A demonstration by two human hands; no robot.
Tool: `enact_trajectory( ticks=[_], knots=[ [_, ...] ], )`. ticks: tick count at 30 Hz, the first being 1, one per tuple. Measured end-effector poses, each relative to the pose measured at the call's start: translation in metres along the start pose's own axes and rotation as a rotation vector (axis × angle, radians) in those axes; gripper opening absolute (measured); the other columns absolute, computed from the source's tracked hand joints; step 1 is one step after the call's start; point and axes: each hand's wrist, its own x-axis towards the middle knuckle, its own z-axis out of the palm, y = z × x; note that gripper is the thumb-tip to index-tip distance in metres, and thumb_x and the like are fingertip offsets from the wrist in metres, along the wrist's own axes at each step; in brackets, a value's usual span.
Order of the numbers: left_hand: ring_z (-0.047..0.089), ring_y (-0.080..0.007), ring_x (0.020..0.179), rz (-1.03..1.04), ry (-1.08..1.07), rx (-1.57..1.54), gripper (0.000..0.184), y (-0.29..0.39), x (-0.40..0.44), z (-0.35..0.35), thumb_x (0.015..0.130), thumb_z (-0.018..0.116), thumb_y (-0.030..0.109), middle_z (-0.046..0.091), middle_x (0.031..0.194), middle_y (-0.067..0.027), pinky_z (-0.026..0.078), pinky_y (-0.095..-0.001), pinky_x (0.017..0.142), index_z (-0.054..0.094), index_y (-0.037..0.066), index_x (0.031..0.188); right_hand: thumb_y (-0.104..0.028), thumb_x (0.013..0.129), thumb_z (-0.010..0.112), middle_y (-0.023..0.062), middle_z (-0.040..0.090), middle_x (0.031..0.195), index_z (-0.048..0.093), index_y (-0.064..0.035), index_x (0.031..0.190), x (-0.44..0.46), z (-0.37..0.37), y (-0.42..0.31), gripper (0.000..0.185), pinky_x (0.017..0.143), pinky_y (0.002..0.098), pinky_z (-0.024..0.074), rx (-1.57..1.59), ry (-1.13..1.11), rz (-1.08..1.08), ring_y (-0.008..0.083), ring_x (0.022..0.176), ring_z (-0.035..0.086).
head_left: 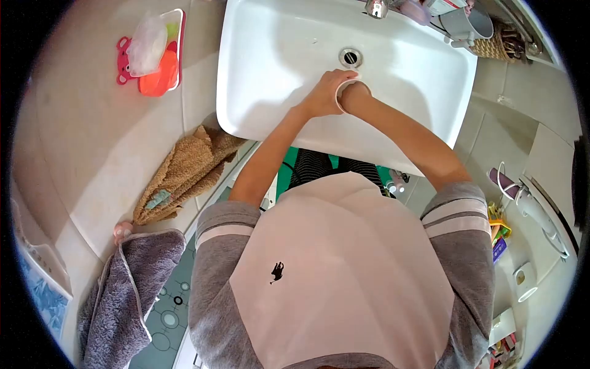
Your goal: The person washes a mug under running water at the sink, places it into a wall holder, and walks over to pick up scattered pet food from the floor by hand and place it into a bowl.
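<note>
My left hand (324,97) is wrapped round a white cup (338,101), held over the front part of the white sink (258,74). My right hand (357,96) reaches into the cup's mouth. Its fingers are out of sight inside, so whether they grip anything does not show. Just beyond the cup lies the round metal drain (350,58).
A metal faucet (377,8) stands at the sink's back edge, near a grey cup (467,23). On the left wall are a soap holder (180,61), a brown towel (184,175) and a grey towel (132,289). A hair dryer (534,209) hangs at right.
</note>
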Motion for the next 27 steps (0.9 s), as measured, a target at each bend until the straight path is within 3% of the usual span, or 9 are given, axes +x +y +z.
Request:
enact_trajectory(
  ticks=[6, 9, 11, 15, 17, 20, 25, 27],
  knots=[
    [0.041, -0.029, 0.104, -0.012, -0.065, 0.003, 0.076, 0.002, 0.0, 0.004, 0.051, 0.077, 0.015, 0.05, 0.111, -0.0069, 0.033, -0.0387, 0.091, 0.045, 0.018, 0.12, -0.012, 0.076, 0.055, 0.0098, 0.057, 0.106, 0.06, -0.0083, 0.1, -0.014, 0.005, -0.002, 0.025, 0.082, 0.03, 0.0434, 0.013, 0.012, -0.001, 0.0193, 0.1, 0.054],
    [0.041, -0.0286, 0.103, 0.016, -0.049, 0.052, 0.075, 0.002, -0.002, 0.001, 0.051, 0.077, 0.014, 0.049, 0.111, -0.007, 0.034, -0.0387, 0.091, 0.046, 0.018, 0.12, -0.013, 0.076, 0.055, 0.0097, 0.058, 0.106, 0.06, -0.0068, 0.099, -0.011, 0.007, -0.001, 0.025, 0.081, 0.0304, 0.0444, -0.123, 0.152, -0.098, 0.0196, 0.099, 0.055],
    [0.041, -0.0287, 0.103, 0.019, -0.033, 0.046, 0.075, 0.002, -0.002, 0.002, 0.051, 0.077, 0.014, 0.049, 0.111, -0.0072, 0.034, -0.0386, 0.09, 0.046, 0.018, 0.119, -0.015, 0.074, 0.058, 0.0072, 0.056, 0.112, 0.059, -0.0088, 0.106, -0.01, -0.002, 0.0, 0.033, 0.083, 0.0324, 0.0438, 0.164, 0.065, 0.094, 0.0192, 0.105, 0.052],
    [0.041, -0.0287, 0.102, -0.024, 0.019, 0.033, 0.074, -0.005, -0.007, 0.001, 0.051, 0.077, 0.016, 0.048, 0.109, -0.0075, 0.034, -0.0385, 0.091, 0.046, 0.018, 0.119, -0.017, 0.075, 0.056, 0.0078, 0.058, 0.109, 0.06, -0.0094, 0.105, 0.003, 0.008, 0.001, 0.031, 0.083, 0.0324, 0.0437, 0.021, 0.095, 0.09, 0.0198, 0.102, 0.054],
    [0.041, -0.0288, 0.101, -0.011, 0.034, 0.038, 0.074, -0.005, -0.007, 0.003, 0.051, 0.077, 0.016, 0.047, 0.108, -0.0075, 0.034, -0.0385, 0.091, 0.047, 0.019, 0.118, -0.019, 0.076, 0.054, 0.0084, 0.058, 0.108, 0.061, -0.0107, 0.104, 0.007, 0.008, 0.006, 0.029, 0.083, 0.0325, 0.0437, 0.018, 0.11, -0.102, 0.0202, 0.101, 0.055],
    [0.041, -0.0288, 0.101, -0.006, 0.043, 0.045, 0.073, -0.004, -0.008, 0.004, 0.05, 0.078, 0.016, 0.047, 0.108, -0.0073, 0.034, -0.0386, 0.091, 0.047, 0.019, 0.117, -0.019, 0.078, 0.052, 0.0087, 0.058, 0.108, 0.061, -0.0125, 0.104, 0.004, 0.004, 0.009, 0.028, 0.083, 0.0332, 0.0437, 0.011, 0.067, -0.152, 0.0209, 0.101, 0.054],
    [0.04, -0.0286, 0.102, 0.04, 0.052, 0.039, 0.073, -0.002, -0.013, 0.002, 0.05, 0.078, 0.016, 0.047, 0.109, -0.0067, 0.034, -0.0392, 0.09, 0.048, 0.02, 0.116, -0.017, 0.078, 0.052, 0.01, 0.058, 0.107, 0.06, -0.0089, 0.104, -0.011, -0.001, -0.006, 0.029, 0.083, 0.0335, 0.0438, -0.003, 0.08, -0.086, 0.0221, 0.101, 0.054],
    [0.039, -0.0287, 0.102, -0.03, 0.041, 0.035, 0.073, 0.0, -0.014, 0.003, 0.05, 0.077, 0.015, 0.047, 0.108, -0.0065, 0.034, -0.0393, 0.091, 0.048, 0.021, 0.117, -0.017, 0.078, 0.052, 0.0105, 0.058, 0.107, 0.06, -0.0073, 0.104, -0.012, 0.0, -0.006, 0.029, 0.083, 0.0336, 0.0439, 0.028, 0.101, -0.075, 0.0226, 0.101, 0.054]
  ],
)
